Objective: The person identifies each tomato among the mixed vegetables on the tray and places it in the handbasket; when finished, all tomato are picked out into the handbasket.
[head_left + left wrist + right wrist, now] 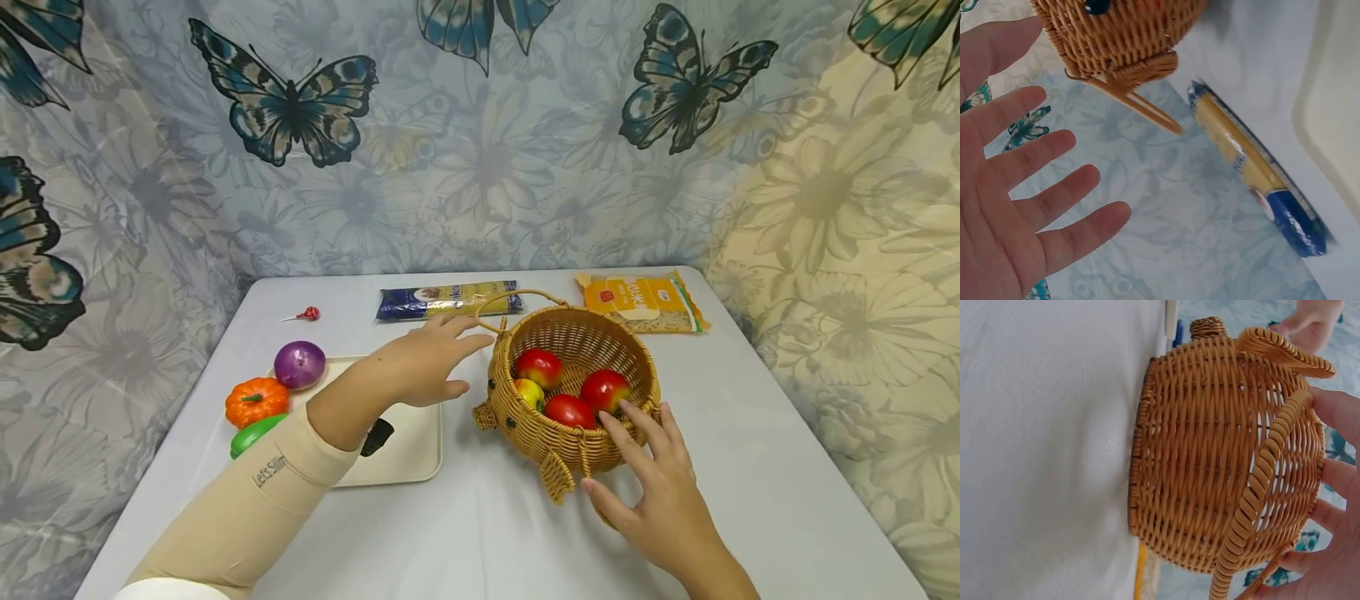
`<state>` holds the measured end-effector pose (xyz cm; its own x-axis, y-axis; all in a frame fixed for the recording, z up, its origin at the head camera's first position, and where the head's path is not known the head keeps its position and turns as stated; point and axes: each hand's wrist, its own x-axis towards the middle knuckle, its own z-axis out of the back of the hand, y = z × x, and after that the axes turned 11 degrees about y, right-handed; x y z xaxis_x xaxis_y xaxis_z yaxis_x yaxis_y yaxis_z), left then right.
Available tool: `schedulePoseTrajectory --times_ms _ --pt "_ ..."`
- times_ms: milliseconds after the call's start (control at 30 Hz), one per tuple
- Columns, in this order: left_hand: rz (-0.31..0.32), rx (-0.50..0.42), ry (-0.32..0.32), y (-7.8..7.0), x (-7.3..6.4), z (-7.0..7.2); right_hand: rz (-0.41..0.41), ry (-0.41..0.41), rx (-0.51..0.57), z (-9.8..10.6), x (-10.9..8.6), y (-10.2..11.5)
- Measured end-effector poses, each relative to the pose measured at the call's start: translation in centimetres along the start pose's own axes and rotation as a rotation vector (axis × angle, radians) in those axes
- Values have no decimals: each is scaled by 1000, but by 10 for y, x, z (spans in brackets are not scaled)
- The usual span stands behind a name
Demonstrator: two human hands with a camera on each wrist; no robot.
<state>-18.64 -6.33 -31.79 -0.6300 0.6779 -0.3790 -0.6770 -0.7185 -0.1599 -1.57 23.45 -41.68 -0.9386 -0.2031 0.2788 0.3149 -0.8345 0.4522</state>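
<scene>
A round wicker basket (525,433) with a fish-like face and fins stands on the table. Inside lie three red apples (605,388) and a smaller yellow-green fruit (528,394). My left hand (427,360) hovers with spread fingers beside the basket's left side, near its raised handle (534,292); in the left wrist view the palm (997,219) holds nothing. My right hand (663,500) is at the near right rim, fingers extended along it. In the right wrist view, the fingertips reach the rim and the thumb is beside the drooping handle (1254,500).
Left of the basket sits a cream tray (420,454), partly behind my left forearm, with a dark object (377,437). Near it lie a purple onion-like vegetable (300,365), an orange pumpkin (257,402) and a green vegetable (255,435). A lollipop (308,314), pasta packet (450,300) and yellow bag (642,302) lie behind.
</scene>
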Motion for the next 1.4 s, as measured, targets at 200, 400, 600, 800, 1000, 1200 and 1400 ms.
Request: schedulePoseTrajectory --times_ms 200,400,600,800,1000,1200,1400 --pt "36 -18 1 17 -12 -15 -16 4 4 1 0 0" --pt "86 -67 5 38 -27 -32 1 -7 2 1 0 0" --pt "165 -100 19 61 -41 -55 13 -11 -1 0 0 0" --pt "190 -110 31 76 -52 -73 9 -8 -1 0 0 -1" --pt "220 -122 27 82 -58 -82 11 -9 4 -1 1 -1" --pt "231 -110 19 87 -65 -91 3 -3 16 -1 2 -1" --pt "213 -106 -2 89 -70 -96 10 -9 -1 -1 2 -1"
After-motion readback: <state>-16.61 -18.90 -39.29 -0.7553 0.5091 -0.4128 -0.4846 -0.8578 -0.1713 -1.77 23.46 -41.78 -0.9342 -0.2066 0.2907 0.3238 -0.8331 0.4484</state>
